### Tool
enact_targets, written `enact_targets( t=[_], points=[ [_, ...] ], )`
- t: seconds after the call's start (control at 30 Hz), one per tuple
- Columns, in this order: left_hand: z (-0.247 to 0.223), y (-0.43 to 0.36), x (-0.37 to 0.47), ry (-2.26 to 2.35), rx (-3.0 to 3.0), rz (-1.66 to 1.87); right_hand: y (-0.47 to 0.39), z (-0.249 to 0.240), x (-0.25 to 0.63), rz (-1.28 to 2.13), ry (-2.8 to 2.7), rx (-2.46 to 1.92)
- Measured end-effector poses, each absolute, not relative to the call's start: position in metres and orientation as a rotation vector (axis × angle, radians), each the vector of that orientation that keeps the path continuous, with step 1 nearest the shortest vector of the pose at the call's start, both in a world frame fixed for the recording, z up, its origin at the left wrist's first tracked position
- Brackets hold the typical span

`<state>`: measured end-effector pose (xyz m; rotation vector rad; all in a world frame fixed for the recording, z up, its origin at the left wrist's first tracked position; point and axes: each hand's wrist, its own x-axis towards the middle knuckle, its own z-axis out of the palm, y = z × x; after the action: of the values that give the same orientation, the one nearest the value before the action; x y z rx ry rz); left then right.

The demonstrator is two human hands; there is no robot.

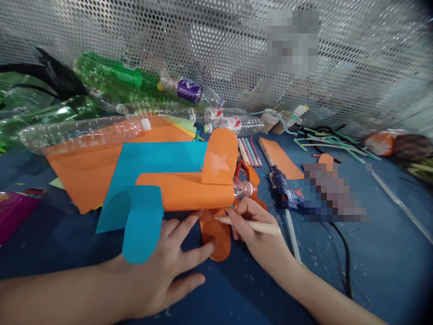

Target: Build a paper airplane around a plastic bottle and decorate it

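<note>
A bottle wrapped in orange paper (189, 192) lies sideways, its clear neck (244, 188) pointing right. An upright orange flap (219, 158) with a pale star stands on it, and a blue rounded flap (142, 225) hangs at its left end. My left hand (169, 259) has its fingers spread, with fingertips against the wrapped bottle and a lower orange flap (218, 241). Pinched in my right hand (255, 225) is a cream pen (264, 227), its tip at that lower flap.
Blue paper (115, 180) and orange sheets (81, 180) lie behind at left. Green bottles (111, 74) and clear bottles (84, 131) line the mesh wall (243, 54). Markers (249, 152), a glue gun (282, 187) with a black cord and loose straws (331, 144) are at right.
</note>
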<state>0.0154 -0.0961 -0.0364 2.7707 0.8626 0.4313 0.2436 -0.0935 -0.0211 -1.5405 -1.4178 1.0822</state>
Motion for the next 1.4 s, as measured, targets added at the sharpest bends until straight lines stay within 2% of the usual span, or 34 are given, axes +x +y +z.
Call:
enact_targets(
  t=[1.4],
  points=[
    [-0.0333, -0.0967, 0.0163, 0.888, 2.791, 0.448, -0.0931, -0.0181, 0.2434, 1.014, -1.409, -1.574]
  ],
)
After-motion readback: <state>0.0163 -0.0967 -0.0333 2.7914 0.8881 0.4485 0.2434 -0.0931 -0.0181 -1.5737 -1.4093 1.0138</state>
